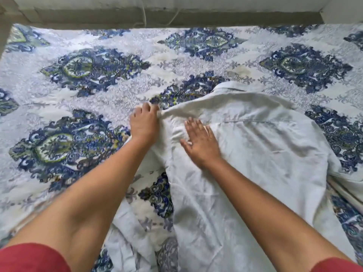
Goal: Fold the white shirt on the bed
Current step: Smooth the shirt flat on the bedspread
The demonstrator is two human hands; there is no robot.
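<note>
The white shirt (255, 154) lies spread back-side up on the bed (78, 46), collar pointing toward the far side. My left hand (144, 124) pinches the shirt's left shoulder corner, pulling the fabric taut. My right hand (200, 142) rests flat with fingers spread on the shirt just right of that corner. One sleeve trails crumpled toward the near edge of the bed, below my left forearm.
The bed is covered by a white sheet with blue and green ornamental medallions. A grey-green wall (176, 14) runs along the bed's far side, with a thin cord (144, 14) hanging on it. Bare sheet stretches left of the shirt.
</note>
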